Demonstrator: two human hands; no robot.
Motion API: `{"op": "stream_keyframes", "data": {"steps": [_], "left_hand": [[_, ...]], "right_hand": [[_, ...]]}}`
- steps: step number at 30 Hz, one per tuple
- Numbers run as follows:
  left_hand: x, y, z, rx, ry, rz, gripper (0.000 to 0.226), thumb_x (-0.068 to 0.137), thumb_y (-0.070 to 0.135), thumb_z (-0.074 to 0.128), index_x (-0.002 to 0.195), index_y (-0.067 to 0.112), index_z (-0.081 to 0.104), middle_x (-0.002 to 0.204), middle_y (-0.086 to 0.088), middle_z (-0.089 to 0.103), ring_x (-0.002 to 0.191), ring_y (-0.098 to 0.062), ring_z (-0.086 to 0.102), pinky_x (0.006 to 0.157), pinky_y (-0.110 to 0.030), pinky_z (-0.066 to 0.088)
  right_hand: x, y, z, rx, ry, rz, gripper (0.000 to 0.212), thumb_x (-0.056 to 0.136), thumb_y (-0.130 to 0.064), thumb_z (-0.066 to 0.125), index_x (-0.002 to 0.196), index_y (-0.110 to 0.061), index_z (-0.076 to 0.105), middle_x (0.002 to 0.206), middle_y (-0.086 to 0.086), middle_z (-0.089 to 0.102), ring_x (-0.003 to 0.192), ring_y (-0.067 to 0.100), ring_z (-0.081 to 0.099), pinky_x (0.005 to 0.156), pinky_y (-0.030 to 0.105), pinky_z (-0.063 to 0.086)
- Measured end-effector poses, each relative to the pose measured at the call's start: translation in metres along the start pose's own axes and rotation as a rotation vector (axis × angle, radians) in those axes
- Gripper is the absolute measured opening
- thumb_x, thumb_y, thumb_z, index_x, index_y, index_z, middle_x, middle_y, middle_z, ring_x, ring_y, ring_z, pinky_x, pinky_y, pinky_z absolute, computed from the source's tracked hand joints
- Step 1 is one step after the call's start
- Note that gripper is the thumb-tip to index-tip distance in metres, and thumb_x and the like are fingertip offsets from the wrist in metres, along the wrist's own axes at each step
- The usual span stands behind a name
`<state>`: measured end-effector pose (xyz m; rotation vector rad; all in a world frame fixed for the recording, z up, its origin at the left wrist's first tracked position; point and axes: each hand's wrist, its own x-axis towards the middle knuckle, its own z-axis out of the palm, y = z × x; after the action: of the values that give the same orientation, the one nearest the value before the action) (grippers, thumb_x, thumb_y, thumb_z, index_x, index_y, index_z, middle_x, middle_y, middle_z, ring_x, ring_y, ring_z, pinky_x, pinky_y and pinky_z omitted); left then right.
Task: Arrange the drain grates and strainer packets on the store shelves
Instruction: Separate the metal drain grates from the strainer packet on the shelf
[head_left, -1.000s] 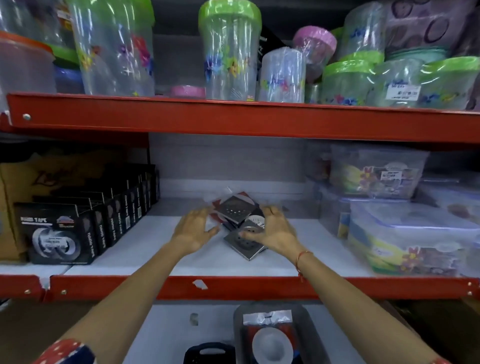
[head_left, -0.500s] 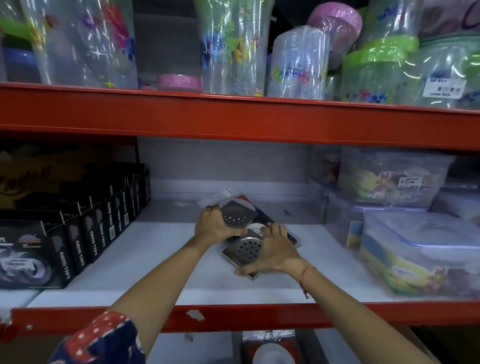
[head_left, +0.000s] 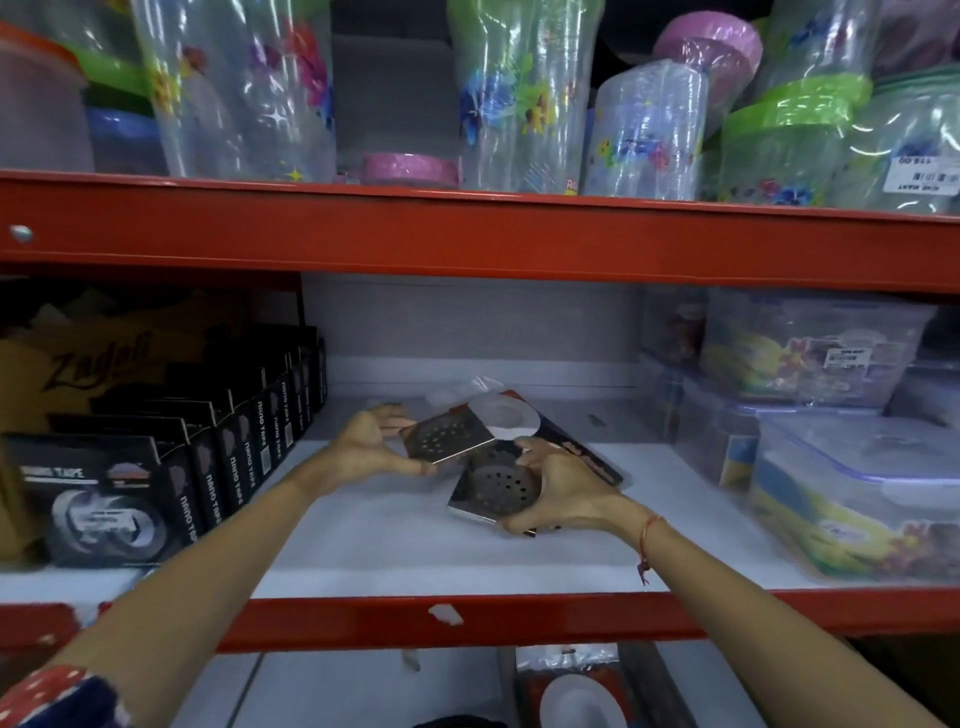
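Now left hand (head_left: 366, 447) grips grate (head_left: 449, 435), right hand (head_left: 563, 488) another; boxes (head_left: 228, 457) read "nano tape".

"nano tape" on black boxes (head_left: 244, 457)

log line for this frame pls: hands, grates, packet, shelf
left hand: holds upper drain grate, tilted | right hand: grips lower drain grate on middle shelf | strainer packet: behind grates | stage: arranging
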<state>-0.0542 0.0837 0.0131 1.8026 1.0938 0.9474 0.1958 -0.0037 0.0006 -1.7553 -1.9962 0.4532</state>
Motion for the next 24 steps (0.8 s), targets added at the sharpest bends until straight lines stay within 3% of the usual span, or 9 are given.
{"op": "stream_keyframes", "data": {"steps": [3, 6, 10, 12, 15, 19, 24], "left_hand": [[-0.019, -0.009, -0.031, 0.081, -0.124, -0.041, 0.118, 0.034, 0.029, 0.094, 0.137, 0.007, 0.041, 0.127, -0.005, 0.06, 0.123, -0.019, 0.053, 0.106, -0.023, 0.035], [-0.028, -0.02, -0.046, 0.13, -0.19, -0.061, 0.098, 0.056, 0.009, 0.089, 0.14, 0.009, 0.038, 0.131, -0.005, 0.059, 0.125, -0.017, 0.052, 0.115, -0.031, 0.031], [-0.038, -0.028, -0.059, 0.136, -0.218, -0.098, 0.121, 0.036, 0.033, 0.093, 0.141, 0.011, 0.037, 0.132, -0.006, 0.059, 0.126, -0.016, 0.051, 0.116, -0.033, 0.03], [-0.041, -0.03, -0.061, 0.159, -0.243, -0.123, 0.13, 0.027, 0.042, 0.093, 0.14, 0.013, 0.036, 0.132, -0.004, 0.058, 0.125, -0.015, 0.051, 0.116, -0.032, 0.029], [-0.04, -0.033, -0.056, 0.194, -0.279, -0.141, 0.128, 0.032, 0.039, 0.094, 0.142, 0.016, 0.033, 0.132, 0.0, 0.057, 0.127, -0.013, 0.048, 0.118, -0.032, 0.026], [-0.035, -0.036, -0.04, 0.204, -0.326, -0.167, 0.121, 0.044, 0.025, 0.094, 0.145, 0.015, 0.027, 0.134, 0.0, 0.055, 0.128, -0.011, 0.047, 0.113, -0.023, 0.027], [-0.031, -0.042, -0.027, 0.254, -0.333, -0.176, 0.121, 0.05, 0.018, 0.092, 0.147, 0.02, 0.02, 0.134, 0.002, 0.054, 0.13, -0.011, 0.043, 0.111, -0.021, 0.026]], "right_hand": [[0.007, -0.019, 0.018, 0.024, -0.122, -0.062, 0.086, 0.055, -0.039, 0.084, 0.129, -0.008, 0.053, 0.134, -0.012, 0.049, 0.109, 0.009, 0.053, 0.092, 0.018, 0.045], [0.019, -0.035, 0.039, 0.062, -0.203, -0.085, 0.085, 0.056, -0.034, 0.087, 0.129, -0.008, 0.052, 0.125, -0.004, 0.061, 0.113, 0.016, 0.06, 0.102, 0.033, 0.048], [0.036, -0.04, 0.058, 0.188, -0.264, -0.073, 0.122, 0.05, -0.037, 0.091, 0.149, -0.018, 0.022, 0.131, -0.007, 0.061, 0.123, 0.01, 0.055, 0.111, 0.033, 0.038], [0.04, -0.038, 0.06, 0.212, -0.285, -0.077, 0.128, 0.051, -0.04, 0.091, 0.152, -0.021, 0.014, 0.141, -0.007, 0.053, 0.13, 0.009, 0.047, 0.114, 0.028, 0.03], [0.044, -0.031, 0.056, 0.195, -0.279, -0.089, 0.134, 0.046, -0.05, 0.091, 0.153, -0.026, 0.014, 0.152, -0.013, 0.037, 0.137, 0.005, 0.036, 0.113, 0.023, 0.025], [0.047, -0.017, 0.05, 0.218, -0.322, -0.097, 0.139, 0.047, -0.049, 0.091, 0.153, -0.035, 0.001, 0.153, -0.012, 0.033, 0.139, 0.006, 0.033, 0.111, 0.022, 0.03], [0.05, -0.013, 0.048, 0.254, -0.374, -0.09, 0.135, 0.05, -0.046, 0.091, 0.153, -0.035, 0.005, 0.154, -0.011, 0.034, 0.141, 0.006, 0.031, 0.116, 0.026, 0.028]]}}
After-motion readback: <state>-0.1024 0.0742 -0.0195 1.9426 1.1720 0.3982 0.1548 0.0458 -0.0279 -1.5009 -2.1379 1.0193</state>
